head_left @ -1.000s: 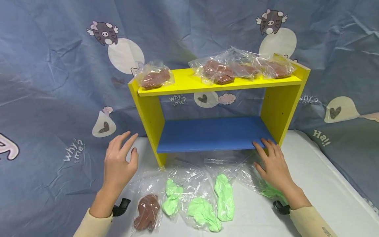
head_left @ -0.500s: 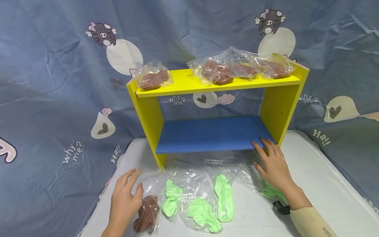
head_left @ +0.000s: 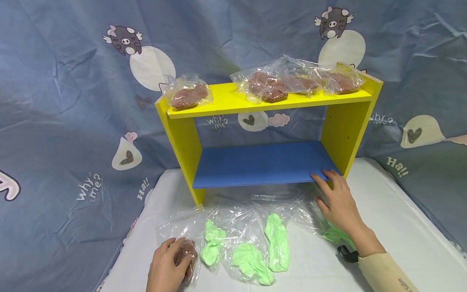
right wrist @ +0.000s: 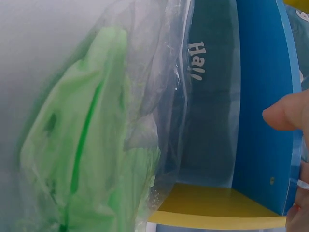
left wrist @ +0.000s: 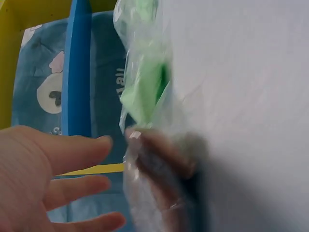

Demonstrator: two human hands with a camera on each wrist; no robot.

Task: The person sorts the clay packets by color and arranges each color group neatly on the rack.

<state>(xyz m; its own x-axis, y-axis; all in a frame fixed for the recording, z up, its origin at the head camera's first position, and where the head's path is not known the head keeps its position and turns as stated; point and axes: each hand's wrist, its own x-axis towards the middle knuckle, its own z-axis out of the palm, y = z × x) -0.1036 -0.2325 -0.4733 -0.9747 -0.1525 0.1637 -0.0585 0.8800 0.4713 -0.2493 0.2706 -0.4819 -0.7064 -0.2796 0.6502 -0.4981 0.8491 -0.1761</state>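
Note:
My left hand (head_left: pixel 166 267) is over the bagged brown piece (head_left: pixel 189 248) at the table's front left, its fingers around the piece in the head view. In the left wrist view, this hand (left wrist: pixel 58 179) has its fingers spread, with a gap between them and the bag (left wrist: pixel 166 169); contact is unclear. My right hand (head_left: pixel 341 205) rests its fingertips on the front edge of the blue shelf (head_left: pixel 266 164), near its right end. From the right wrist, the thumb of that hand (right wrist: pixel 292 118) shows beside the blue board (right wrist: pixel 263 96).
Bagged light green pieces (head_left: pixel 277 243) lie in front of the yellow rack (head_left: pixel 178 150), one (right wrist: pixel 87 140) below my right hand. Several bagged brown pieces (head_left: pixel 268 87) are on the yellow top board. A patterned blue cloth (head_left: pixel 73 121) hangs behind.
My left hand has moved down and right, from beside the rack to the brown piece, its fingers coming over it. My right hand has stayed at the shelf edge.

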